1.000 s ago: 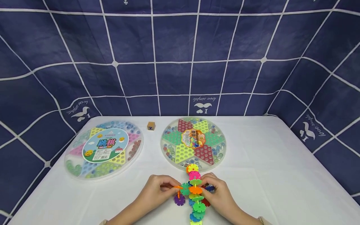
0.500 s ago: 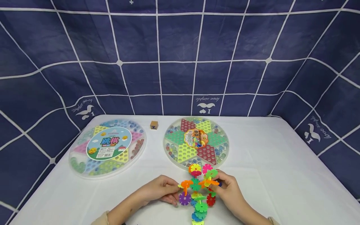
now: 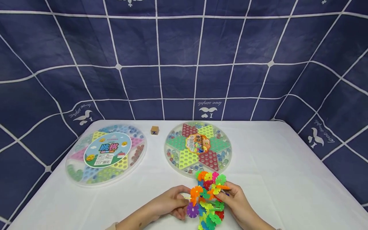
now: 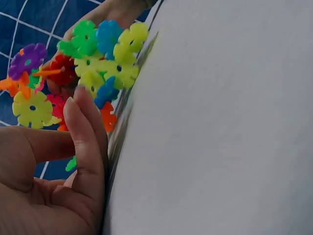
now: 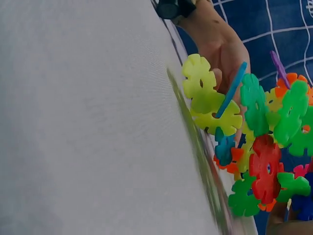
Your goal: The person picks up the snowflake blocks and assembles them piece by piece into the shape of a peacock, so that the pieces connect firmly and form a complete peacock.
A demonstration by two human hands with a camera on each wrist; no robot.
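Observation:
A multicoloured structure of interlocking snowflake discs (image 3: 212,215) is held between both hands, close to the front of the table. My left hand (image 3: 172,203) pinches a yellow disc edge-on at its left side, beside an orange disc (image 3: 196,191) and a purple disc (image 3: 193,210). On the opposite side my right hand (image 3: 237,199) grips the structure, with the thumb in front and some fingers hidden behind the discs. In the left wrist view, yellow discs (image 4: 121,74) stick out towards the white cloth. A red disc (image 5: 265,169) faces the right wrist camera.
Behind the hands lies a round Chinese checkers box (image 3: 227,140) with marbles. A second such box (image 3: 138,159) with a blue label is at the left. Between them sits a small wooden letter cube (image 3: 154,130). A white cloth (image 3: 267,179) covers the table; a navy checked curtain (image 3: 178,80) hangs behind.
The structure has turned and tilted between the hands, so more green, red and yellow discs show on its right side. Both hands stay on it and sit slightly lower in the head view.

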